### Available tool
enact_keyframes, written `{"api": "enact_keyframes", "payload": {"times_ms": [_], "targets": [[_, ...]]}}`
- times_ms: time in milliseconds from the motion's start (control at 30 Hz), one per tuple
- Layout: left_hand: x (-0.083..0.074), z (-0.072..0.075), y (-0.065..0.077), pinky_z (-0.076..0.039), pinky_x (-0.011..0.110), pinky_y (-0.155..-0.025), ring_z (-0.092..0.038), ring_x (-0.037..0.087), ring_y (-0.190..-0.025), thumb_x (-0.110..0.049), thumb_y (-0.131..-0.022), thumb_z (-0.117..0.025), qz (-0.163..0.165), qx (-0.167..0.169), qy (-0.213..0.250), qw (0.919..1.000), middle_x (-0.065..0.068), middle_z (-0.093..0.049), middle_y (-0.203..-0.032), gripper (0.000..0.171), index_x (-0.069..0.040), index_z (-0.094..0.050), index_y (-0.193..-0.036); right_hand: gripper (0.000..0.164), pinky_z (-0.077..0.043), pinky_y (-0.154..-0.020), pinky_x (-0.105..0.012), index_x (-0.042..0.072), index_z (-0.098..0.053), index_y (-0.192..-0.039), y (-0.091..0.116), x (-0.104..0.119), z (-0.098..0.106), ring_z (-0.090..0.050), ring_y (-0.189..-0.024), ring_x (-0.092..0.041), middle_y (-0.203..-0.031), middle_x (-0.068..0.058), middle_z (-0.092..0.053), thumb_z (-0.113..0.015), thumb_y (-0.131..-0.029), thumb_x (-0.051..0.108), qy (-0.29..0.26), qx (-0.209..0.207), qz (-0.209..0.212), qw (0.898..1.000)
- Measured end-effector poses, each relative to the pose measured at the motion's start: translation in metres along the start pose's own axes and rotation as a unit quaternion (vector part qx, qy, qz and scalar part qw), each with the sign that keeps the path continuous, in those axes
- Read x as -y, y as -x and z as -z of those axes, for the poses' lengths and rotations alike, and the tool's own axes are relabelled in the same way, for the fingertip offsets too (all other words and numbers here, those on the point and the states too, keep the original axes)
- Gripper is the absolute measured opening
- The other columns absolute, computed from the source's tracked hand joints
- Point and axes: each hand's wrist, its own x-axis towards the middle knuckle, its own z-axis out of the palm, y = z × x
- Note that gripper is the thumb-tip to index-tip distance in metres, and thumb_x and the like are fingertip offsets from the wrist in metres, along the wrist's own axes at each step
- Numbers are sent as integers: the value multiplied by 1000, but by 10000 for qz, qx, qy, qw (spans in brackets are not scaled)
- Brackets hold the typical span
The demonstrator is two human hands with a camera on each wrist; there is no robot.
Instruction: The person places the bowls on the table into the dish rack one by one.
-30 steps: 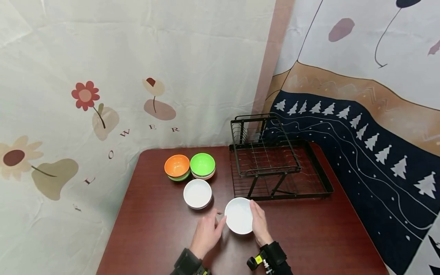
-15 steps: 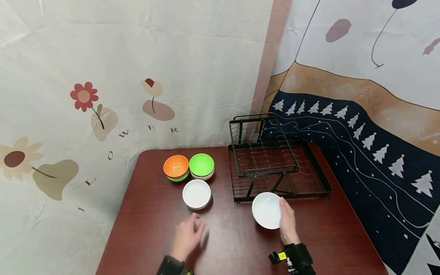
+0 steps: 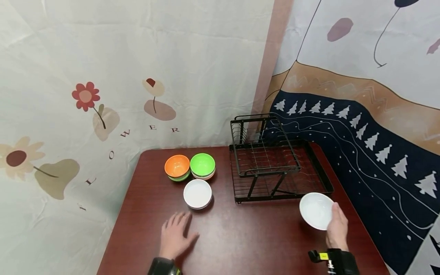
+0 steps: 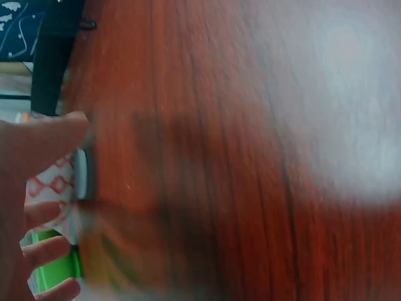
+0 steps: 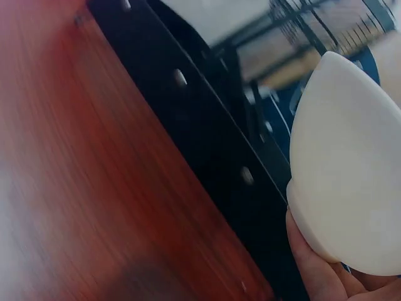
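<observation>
My right hand (image 3: 337, 228) grips a white bowl (image 3: 315, 211) by its right side, in front of the rack's right corner. In the right wrist view the bowl (image 5: 351, 169) shows its plain outer side, with fingers (image 5: 316, 273) at its lower part. My left hand (image 3: 174, 235) is spread over the table, holding nothing. Just beyond its fingertips stands a stack of white bowls (image 3: 197, 194). Behind that are a stack topped by an orange bowl (image 3: 177, 166) and another topped by a green bowl (image 3: 202, 164).
A black two-tier wire dish rack (image 3: 268, 168) stands at the back right of the dark red wooden table (image 3: 247, 244). Its lower tray wall (image 5: 194, 144) runs close beside the held bowl in the right wrist view. A printed cloth (image 3: 206, 76) hangs behind.
My right hand has carried the white bowl to the right, from the table's middle to near its right edge. My left hand has let go of it, moved left and spread its fingers.
</observation>
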Motion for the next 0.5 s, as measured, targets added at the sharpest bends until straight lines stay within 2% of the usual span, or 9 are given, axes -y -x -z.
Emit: {"api": "enact_keyframes", "payload": {"times_ms": [100,167,267,333,433,500], "targets": [[5,-6,-3,-24,71,-106,-32,38,-142,-70,-73,-72,127,172,-65,9998,6,-45,-151,86,-25,-53,-144,51,-36,-92,-9,13,-46,-147,-9,4,15,-48,-117,-1,-133,7,-54,-41,-105,42,-269,-351,-25,9990],[7,-11,-3,-21,73,-106,-29,39,-143,-73,-72,-70,210,299,-27,9993,5,-41,-154,89,-27,-51,-146,47,-37,-86,-10,16,-50,-143,-13,6,22,-50,-107,0,-121,11,-55,-43,-105,42,-408,-505,-20,9979],[10,-18,-1,-20,74,-105,-27,40,-144,-75,-70,-70,298,397,61,9987,3,-39,-156,94,-29,-48,-148,53,-36,-93,-8,16,-42,-151,-17,7,28,-46,-121,-4,-141,5,-49,-42,-105,42,-349,-440,-48,9984],[11,-22,1,-19,74,-105,-27,40,-144,-77,-68,-70,311,395,77,9987,3,-40,-155,96,-29,-47,-149,58,-35,-93,-8,13,-36,-154,-19,6,29,-43,-125,-6,-147,3,-43,-41,-105,44,-102,-431,-116,9990],[12,-26,2,-18,73,-106,-27,39,-144,-78,-68,-68,281,335,32,9990,3,-41,-154,97,-29,-47,-149,64,-36,-88,-6,11,-34,-155,-22,4,30,-44,-123,-7,-150,-1,-40,-38,-104,49,493,-408,-167,9978],[12,-27,2,-17,72,-107,-26,39,-145,-79,-69,-67,250,335,29,9991,3,-41,-155,96,-30,-47,-149,65,-36,-83,-6,10,-35,-154,-25,5,30,-45,-119,-8,-150,-6,-40,-36,-104,50,861,-439,-51,9953]]}}
